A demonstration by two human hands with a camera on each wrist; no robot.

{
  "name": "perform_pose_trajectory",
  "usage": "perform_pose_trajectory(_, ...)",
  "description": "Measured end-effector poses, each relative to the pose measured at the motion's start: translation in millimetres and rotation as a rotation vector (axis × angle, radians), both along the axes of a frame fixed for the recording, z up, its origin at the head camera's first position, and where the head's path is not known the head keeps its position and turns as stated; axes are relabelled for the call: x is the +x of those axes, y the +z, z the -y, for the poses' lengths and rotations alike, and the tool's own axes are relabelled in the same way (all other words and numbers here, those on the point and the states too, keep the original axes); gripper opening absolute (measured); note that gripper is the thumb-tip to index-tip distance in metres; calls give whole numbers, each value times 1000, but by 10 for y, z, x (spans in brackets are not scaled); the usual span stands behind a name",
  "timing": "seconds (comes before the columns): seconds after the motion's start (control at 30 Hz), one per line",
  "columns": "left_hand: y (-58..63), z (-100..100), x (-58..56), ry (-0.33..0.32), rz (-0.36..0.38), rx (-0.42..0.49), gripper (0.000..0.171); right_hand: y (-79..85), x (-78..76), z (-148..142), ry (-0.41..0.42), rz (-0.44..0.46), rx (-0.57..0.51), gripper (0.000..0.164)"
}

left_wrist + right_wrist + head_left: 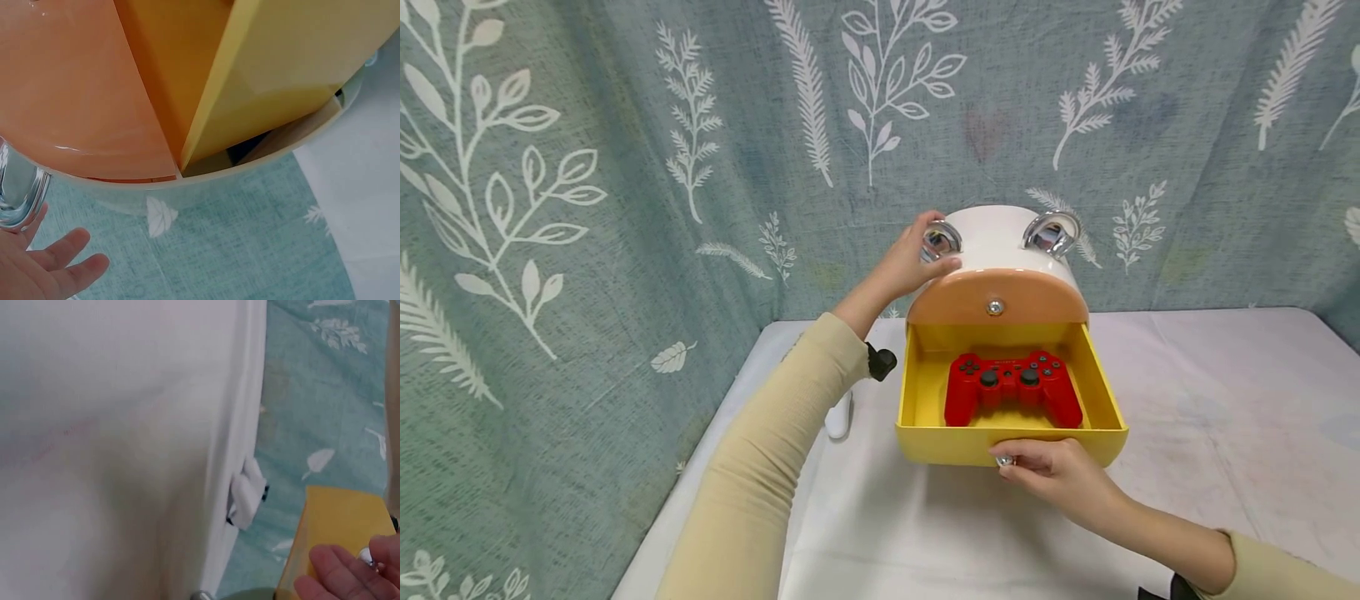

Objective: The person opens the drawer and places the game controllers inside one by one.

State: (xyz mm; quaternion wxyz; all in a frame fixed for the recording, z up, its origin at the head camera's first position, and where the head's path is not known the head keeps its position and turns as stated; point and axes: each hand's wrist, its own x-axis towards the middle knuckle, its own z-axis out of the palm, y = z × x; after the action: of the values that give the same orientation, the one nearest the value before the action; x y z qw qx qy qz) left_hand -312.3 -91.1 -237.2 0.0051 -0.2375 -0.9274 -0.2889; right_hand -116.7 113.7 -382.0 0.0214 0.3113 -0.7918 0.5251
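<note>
Head view | left grip (910,254) clasps the left chrome ring (956,238); right grip (1063,477) pinches the shiny knob (1004,460) | red game controller (1007,388) lies inside the extended yellow drawer (940,447) | apparent step: sliding the drawer, direction indeterminate | next move probably calls for steady bracing

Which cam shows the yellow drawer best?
Head view: it shows the yellow drawer pulled out, front and interior included, with a red controller inside. The left wrist view shows only a cropped, close-up part; the right wrist view shows a yellow piece, partly covered by the right hand.
</note>
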Motion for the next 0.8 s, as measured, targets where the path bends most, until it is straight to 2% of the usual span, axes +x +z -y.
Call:
perform_pose_trajectory(0.4,-2,5,-4,-13,12,19,73,18,52,55,-74,-20,43,22)
perform_pose_trajectory(0.67,10,27,1,-19,18,24,73,47,-17,57,-106,-55,75,21)
perform_pose_trajectory(0.8,11,26,0,-18,14,18,74,76,-64,34,-108,-42,72,22)
